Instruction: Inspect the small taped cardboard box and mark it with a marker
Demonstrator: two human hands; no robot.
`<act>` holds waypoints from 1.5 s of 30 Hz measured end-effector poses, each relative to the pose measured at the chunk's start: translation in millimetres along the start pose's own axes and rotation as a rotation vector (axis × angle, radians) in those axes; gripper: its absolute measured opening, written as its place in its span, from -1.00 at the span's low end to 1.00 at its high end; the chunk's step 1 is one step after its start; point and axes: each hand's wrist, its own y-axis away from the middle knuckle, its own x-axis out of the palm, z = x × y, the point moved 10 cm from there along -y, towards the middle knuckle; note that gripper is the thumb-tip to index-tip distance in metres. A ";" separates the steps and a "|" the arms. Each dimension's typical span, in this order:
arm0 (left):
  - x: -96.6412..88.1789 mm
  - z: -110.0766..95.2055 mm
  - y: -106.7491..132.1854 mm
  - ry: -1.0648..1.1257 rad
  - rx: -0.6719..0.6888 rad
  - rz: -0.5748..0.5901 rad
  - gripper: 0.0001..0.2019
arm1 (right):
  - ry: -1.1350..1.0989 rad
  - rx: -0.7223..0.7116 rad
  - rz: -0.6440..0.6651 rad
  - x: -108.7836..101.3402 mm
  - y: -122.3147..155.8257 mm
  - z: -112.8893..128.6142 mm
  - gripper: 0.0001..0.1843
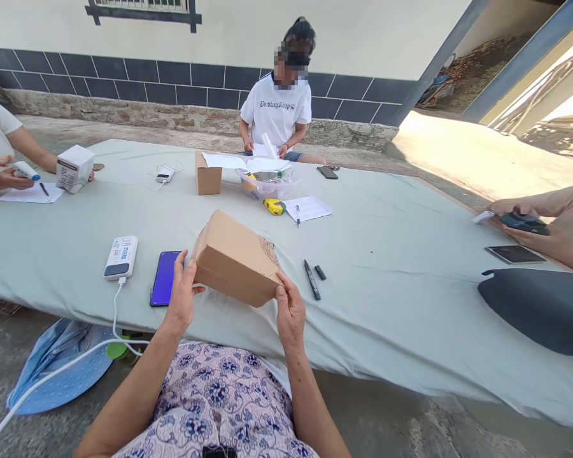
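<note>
A plain brown cardboard box (233, 256) is tilted in the air just above a grey-green cloth (386, 254) spread on the ground. My left hand (182, 294) grips its near left corner, thumb on the side face. My right hand (290, 310) holds its near right corner. A dark scribble marks the box's right face. Next to my left hand lies a phone with a purple screen (165, 277). A black marker (311, 278) and its cap (319, 272) lie on the cloth just right of my right hand.
A white power bank (121, 257) with a white cable sits left of the phone. Further off lie a second brown box (207, 173), a yellow tape measure (274, 206), a clear tub (266, 184) and papers. A person sits opposite; other people's hands are at both sides.
</note>
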 end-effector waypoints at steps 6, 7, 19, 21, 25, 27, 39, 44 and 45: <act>24.4 5.8 8.1 -0.098 -0.002 0.176 -0.39 | 0.024 -0.143 -0.156 -40.0 0.0 49.1 -0.50; 25.4 3.2 9.4 -0.119 0.010 0.185 -0.40 | 0.021 -0.167 -0.143 -41.4 0.8 56.5 -0.51; 15.7 -44.4 18.4 -0.638 0.256 0.115 -0.50 | -0.004 -0.201 0.024 -35.9 -2.0 66.2 -0.37; 12.0 -48.6 17.8 -0.689 0.273 0.079 -0.49 | -0.026 -0.199 0.066 -33.7 -1.9 65.6 -0.31; 1.9 -52.3 14.2 -0.747 0.276 0.010 -0.49 | -0.097 -0.163 0.153 -27.2 -2.3 62.5 -0.27; -1.3 -53.9 13.1 -0.757 0.292 -0.007 -0.49 | -0.139 -0.126 0.168 -25.5 -3.3 58.3 -0.27; 11.6 -56.6 19.7 -0.463 0.465 0.107 -0.34 | -0.220 0.098 0.008 -34.4 -8.9 25.1 -0.28; 26.9 -24.0 12.7 -0.127 0.191 0.460 -0.33 | -0.401 0.307 -0.110 -44.3 -8.6 2.2 -0.25; 29.5 -19.6 13.5 -0.083 0.153 0.513 -0.30 | -0.433 0.334 -0.120 -44.9 -8.6 0.1 -0.24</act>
